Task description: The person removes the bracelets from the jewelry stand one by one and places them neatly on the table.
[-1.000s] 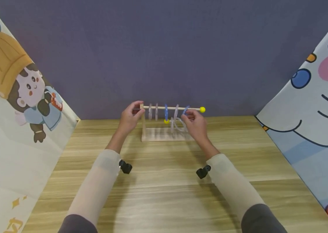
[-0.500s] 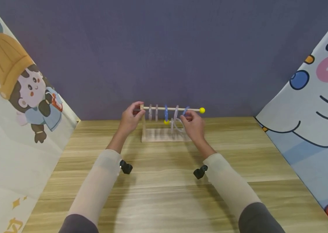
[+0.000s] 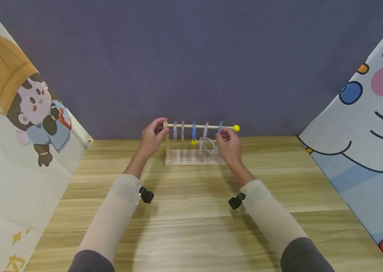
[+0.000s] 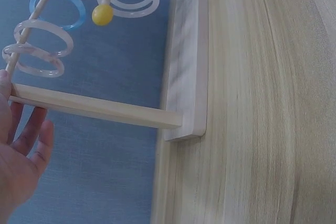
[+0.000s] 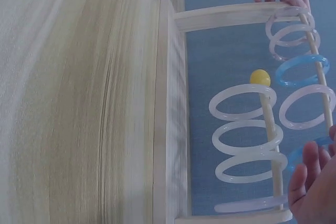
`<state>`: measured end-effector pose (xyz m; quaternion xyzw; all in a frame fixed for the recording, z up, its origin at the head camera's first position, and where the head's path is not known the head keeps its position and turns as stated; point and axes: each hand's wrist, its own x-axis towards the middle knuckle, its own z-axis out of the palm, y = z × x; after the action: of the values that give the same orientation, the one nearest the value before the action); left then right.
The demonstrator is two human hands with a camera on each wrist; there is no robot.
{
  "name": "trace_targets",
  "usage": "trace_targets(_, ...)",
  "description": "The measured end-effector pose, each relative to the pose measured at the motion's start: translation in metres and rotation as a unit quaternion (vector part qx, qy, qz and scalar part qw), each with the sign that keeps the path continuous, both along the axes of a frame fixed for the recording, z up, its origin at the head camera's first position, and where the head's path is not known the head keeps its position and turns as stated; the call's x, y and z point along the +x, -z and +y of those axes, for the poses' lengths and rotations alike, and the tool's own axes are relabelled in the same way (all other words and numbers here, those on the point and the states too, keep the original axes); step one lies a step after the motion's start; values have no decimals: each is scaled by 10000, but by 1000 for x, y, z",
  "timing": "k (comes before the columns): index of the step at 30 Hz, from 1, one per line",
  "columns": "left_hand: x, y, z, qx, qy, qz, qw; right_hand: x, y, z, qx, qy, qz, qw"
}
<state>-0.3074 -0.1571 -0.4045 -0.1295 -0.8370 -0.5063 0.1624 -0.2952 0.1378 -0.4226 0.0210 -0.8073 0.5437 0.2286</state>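
Observation:
A wooden bangle stand (image 3: 191,156) has an upper rod (image 3: 188,126) ending in a yellow ball (image 3: 236,128) at the right. My left hand (image 3: 152,138) grips the top of its left post (image 4: 94,107), thumb in front and fingers behind. With thumb and fingertips, my right hand (image 3: 230,147) pinches a blue bangle (image 3: 220,127) hanging on the upper rod near the ball; its lower part is hidden by the fingers. Farther left on that rod hang another blue bangle (image 5: 302,70), a pale pink bangle (image 5: 307,107) and two clear bangles (image 4: 43,38).
Below, a shorter rod (image 5: 270,119) with a yellow ball (image 5: 260,78) at its left end carries several whitish bangles (image 5: 247,136). The stand is on a wood-grain table (image 3: 191,226) close to a dark back wall (image 3: 191,68). Printed cloth panels (image 3: 364,124) flank both sides.
The blue bangle at my right hand leaned before and now hangs more upright, slightly farther right. My right hand shifted a little left, then back right. The left hand stays in place.

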Motion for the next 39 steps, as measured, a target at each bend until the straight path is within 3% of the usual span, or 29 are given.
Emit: trace_targets(39, -1, 1, 1, 37, 15, -129, 9999, 3, -2, 48, -516, 627, -16, 9967)
